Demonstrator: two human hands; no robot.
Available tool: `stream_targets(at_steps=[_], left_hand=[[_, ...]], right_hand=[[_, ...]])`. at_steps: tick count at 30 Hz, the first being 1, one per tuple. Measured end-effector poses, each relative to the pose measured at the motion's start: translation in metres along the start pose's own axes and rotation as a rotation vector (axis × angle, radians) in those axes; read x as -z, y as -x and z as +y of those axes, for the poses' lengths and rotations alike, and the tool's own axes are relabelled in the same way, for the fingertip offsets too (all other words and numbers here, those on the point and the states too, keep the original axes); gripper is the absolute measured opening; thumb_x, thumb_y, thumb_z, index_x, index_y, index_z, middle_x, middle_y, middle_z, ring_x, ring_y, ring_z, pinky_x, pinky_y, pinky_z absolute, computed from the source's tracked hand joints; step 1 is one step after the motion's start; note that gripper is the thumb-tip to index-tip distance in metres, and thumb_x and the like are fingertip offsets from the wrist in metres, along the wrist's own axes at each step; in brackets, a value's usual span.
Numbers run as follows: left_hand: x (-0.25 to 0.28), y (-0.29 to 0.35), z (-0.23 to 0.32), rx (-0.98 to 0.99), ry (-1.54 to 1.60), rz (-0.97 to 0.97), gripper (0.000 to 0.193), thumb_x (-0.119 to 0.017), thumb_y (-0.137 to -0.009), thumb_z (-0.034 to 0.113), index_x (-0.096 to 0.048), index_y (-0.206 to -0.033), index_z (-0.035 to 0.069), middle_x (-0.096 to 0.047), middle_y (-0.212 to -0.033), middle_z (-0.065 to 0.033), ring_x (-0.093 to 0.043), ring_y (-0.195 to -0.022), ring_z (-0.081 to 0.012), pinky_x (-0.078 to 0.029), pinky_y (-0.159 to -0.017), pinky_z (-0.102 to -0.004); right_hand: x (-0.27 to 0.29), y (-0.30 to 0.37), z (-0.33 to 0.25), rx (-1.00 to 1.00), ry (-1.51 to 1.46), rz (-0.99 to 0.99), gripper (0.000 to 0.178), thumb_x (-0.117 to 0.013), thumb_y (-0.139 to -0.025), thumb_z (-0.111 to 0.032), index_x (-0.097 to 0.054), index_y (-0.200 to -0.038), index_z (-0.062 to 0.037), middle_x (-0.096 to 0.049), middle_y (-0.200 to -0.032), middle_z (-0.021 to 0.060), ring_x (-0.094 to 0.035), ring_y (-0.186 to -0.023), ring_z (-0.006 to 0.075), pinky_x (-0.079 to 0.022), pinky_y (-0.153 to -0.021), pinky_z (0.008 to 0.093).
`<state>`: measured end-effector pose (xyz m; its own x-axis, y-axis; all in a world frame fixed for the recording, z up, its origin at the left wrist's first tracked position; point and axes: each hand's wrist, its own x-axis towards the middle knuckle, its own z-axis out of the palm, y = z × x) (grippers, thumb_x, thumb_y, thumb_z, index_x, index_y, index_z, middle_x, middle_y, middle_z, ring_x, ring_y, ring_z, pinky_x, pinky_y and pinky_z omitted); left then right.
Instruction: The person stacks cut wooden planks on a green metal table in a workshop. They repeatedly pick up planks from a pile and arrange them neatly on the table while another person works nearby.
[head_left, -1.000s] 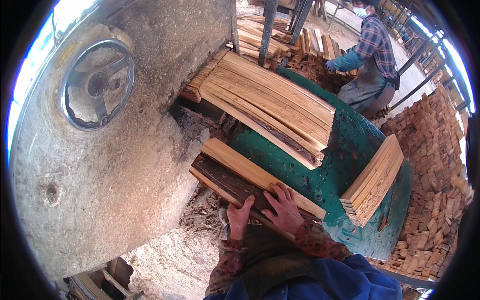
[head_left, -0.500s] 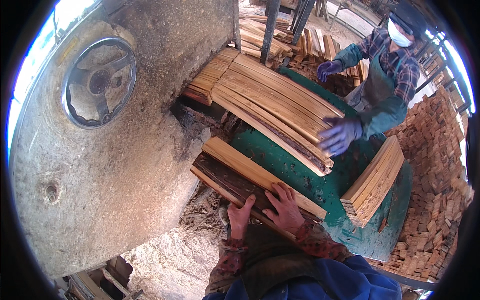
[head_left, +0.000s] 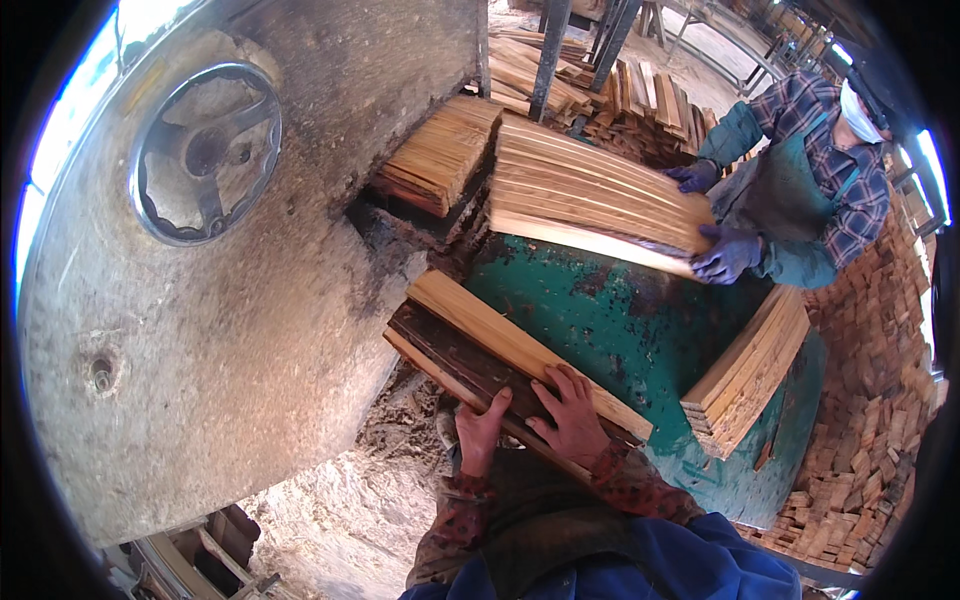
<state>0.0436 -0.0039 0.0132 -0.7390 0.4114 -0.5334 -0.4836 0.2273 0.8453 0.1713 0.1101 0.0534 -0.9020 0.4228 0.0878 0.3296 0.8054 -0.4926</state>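
A dark bark-faced piece of wood [head_left: 447, 348] with a pale near edge lies in front of me, beside a light wooden board [head_left: 520, 340]. My left hand [head_left: 480, 430] grips the dark piece's near edge, thumb on top; its fingers are partly hidden underneath. My right hand [head_left: 570, 412] lies across both pieces, fingers spread over the top and reaching the light board. Beyond them, a co-worker's two gloved hands [head_left: 728, 252] hold the right end of a wide stack of boards [head_left: 595, 195]. That stack is apart from the pieces under my hands.
A green metal table [head_left: 560, 285] bears a short block of stacked boards [head_left: 745, 370] at right. A big machine panel with a handwheel [head_left: 207, 152] stands at left, next to another board stack [head_left: 440, 150]. Wood piles [head_left: 865, 400] and sawdust [head_left: 330, 510] surround the table.
The co-worker has taken hold of the wide board stack and shifted its left end away from the stack by the machine. My hands and the pieces under them have hardly moved.
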Motion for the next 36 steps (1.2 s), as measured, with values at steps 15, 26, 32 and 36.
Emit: stream_targets(at_steps=[15, 26, 32, 36], left_hand=[[-0.001, -0.004, -0.01, -0.074, 0.112, -0.023, 0.042, -0.079, -0.078, 0.029, -0.069, -0.101, -0.005, -0.072, -0.093, -0.0105, -0.066, -0.085, -0.0152, -0.053, -0.079, -0.0299], [0.004, -0.006, -0.015, 0.025, -0.027, -0.048, 0.049, -0.081, -0.074, 0.038, -0.071, -0.097, -0.005, -0.073, -0.091, -0.014, -0.07, -0.086, -0.0207, -0.054, -0.079, -0.0332], [0.006, -0.004, -0.007, -0.002, -0.006, -0.077, 0.046, -0.08, -0.076, 0.035, -0.07, -0.099, -0.004, -0.073, -0.093, -0.0129, -0.07, -0.089, -0.0205, -0.054, -0.081, -0.0333], [0.005, -0.004, -0.011, -0.073, 0.087, -0.051, 0.043, -0.08, -0.076, 0.032, -0.069, -0.099, -0.003, -0.073, -0.093, -0.0118, -0.07, -0.09, -0.0201, -0.054, -0.082, -0.0329]], right_hand=[[0.037, -0.067, -0.016, 0.089, -0.245, -0.008, 0.052, -0.071, -0.081, -0.017, -0.052, -0.124, 0.0048, -0.054, -0.118, 0.0219, -0.053, -0.109, 0.0401, -0.045, -0.093, 0.043], [0.0, -0.219, -0.011, 0.233, -0.091, 0.147, 0.052, -0.068, -0.083, -0.016, -0.05, -0.127, 0.0043, -0.055, -0.117, 0.0221, -0.054, -0.107, 0.0396, -0.048, -0.091, 0.0429], [-0.022, -0.301, -0.017, 0.217, 0.195, 0.132, 0.057, -0.07, -0.08, -0.019, -0.049, -0.128, 0.0033, -0.054, -0.115, 0.0187, -0.054, -0.109, 0.0359, -0.048, -0.091, 0.0424], [-0.038, -0.325, -0.016, 0.281, 0.375, 0.097, 0.063, -0.071, -0.08, -0.022, -0.045, -0.133, -0.0009, -0.056, -0.113, 0.017, -0.058, -0.104, 0.0342, -0.051, -0.082, 0.0434]])
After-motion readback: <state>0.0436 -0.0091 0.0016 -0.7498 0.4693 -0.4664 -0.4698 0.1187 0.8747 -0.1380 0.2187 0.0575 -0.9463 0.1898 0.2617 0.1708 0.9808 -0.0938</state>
